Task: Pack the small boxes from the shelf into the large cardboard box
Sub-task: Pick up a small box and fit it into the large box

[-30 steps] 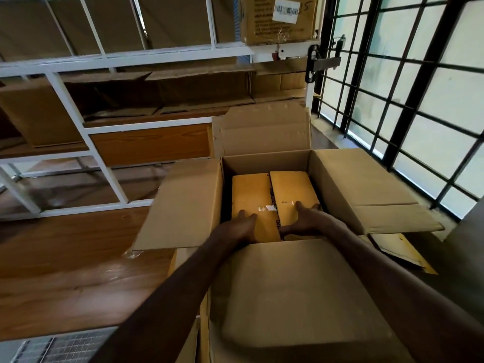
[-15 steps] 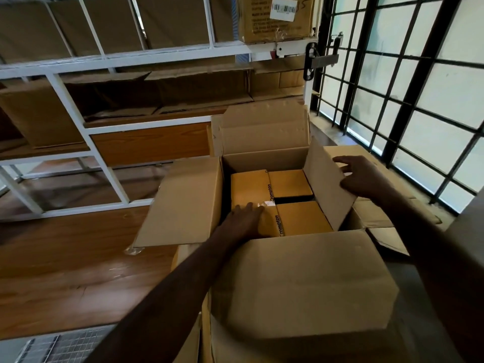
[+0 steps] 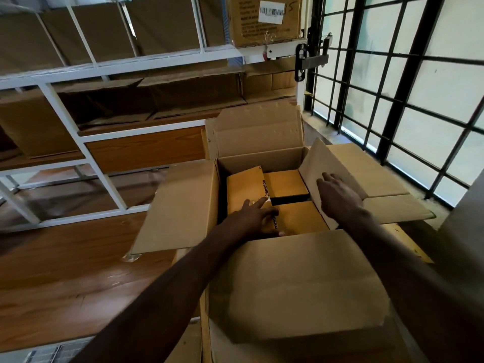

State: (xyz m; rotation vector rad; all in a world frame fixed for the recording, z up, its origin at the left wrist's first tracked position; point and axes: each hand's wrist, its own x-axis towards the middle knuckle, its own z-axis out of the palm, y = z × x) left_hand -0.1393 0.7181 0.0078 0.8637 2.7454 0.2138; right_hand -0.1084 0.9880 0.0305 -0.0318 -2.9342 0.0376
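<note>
The small boxes lay packed inside the large cardboard box, which stood open on the floor in front of the shelf; three yellowish tops showed, one long box at the left and two shorter ones at the right with a dark gap between them. Black lettering ran along the edge of the left box, partly covered by the hand, and whatever lay beneath this layer was hidden. The near wall of the large box was masked by the near flap, which spread toward the camera, and the left flap lay folded outward. The left hand rested flat on the small boxes, fingers stretched forward and slightly apart, pressing down rather than pinching; the thumb was tucked below and hard to make out. The right hand lay on the right flap, fingers straight and loosely spread against the cardboard, the flap tilted up and inward over the opening; whether the thumb hooked its edge could not be told. Both forearms reached in from the bottom edge, cut off by the frame. Behind stood more brown cartons on the white shelf, one bearing a barcode label, and at the right a black-barred window.
</note>
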